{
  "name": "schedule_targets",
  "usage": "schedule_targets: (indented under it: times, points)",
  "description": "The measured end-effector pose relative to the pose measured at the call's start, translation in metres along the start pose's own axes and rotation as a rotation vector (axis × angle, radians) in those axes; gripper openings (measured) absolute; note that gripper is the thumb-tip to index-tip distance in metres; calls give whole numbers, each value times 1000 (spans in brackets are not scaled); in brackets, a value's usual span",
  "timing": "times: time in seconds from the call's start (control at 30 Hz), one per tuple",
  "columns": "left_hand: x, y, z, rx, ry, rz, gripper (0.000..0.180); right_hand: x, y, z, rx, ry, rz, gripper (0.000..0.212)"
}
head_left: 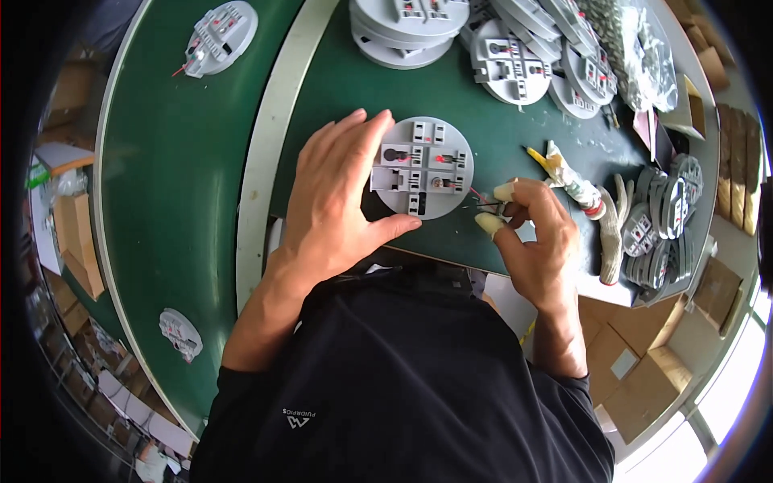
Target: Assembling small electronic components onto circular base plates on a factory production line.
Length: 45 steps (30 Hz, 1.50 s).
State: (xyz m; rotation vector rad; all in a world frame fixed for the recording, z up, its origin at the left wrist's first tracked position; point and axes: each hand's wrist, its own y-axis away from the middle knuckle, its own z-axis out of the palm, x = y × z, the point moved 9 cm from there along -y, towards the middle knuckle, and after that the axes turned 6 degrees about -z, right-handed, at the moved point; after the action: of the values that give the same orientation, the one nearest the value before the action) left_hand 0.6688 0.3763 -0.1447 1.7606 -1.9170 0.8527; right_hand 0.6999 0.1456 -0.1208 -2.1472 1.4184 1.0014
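A round light-grey plastic base (427, 167) lies flat on the green worktop, with raised slots, small metal contacts, a black round piece and red bits on its face. My left hand (334, 189) spreads along its left side, fingers stretched out, thumb by the lower rim. Just off the base's right edge, my right hand (538, 233) is closed in a pinch, pale finger covers on thumb and index fingertip. Between those tips sits a small dark part with thin leads (493, 207); its exact kind cannot be made out. A short red wire (478, 195) runs from there toward the base.
Stacked grey bases (411, 32) stand at the far side, with more piled (515, 64) to their right. A yellow-tipped tool wrapped in white (572, 181) and a knit glove (613, 233) lie right. Single bases (221, 39) rest on the green strip left, past a metal rail (270, 145).
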Motion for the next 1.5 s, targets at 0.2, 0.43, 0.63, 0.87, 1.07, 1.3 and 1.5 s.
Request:
schedule_targets:
  times: [0.2, 0.43, 0.63, 0.87, 1.07, 1.3, 1.5]
  points:
    - [1, 1, 1, 23, 64, 24, 120, -90, -54, 45, -159, 201, -507, 32]
    - [-6, 3, -1, 96, 76, -14, 119, -91, -66, 66, -310, 66, -472, 30]
    - [-1, 0, -4, 126, 59, 7, 117, -90, -57, 67, -228, 94, -650, 26]
    - [-10, 4, -2, 113, 73, -19, 118, -82, -64, 35, -234, 158, -499, 33]
    - [-7, 2, 1, 79, 115, -35, 120, 35, -11, -78, 36, 841, 18, 59]
    - [-8, 0, 4, 88, 60, -33, 121, 44, -16, -63, 203, 55, 42, 42]
    - [-13, 4, 3, 110, 55, -35, 107, -54, -43, 49, -14, -611, -243, 35]
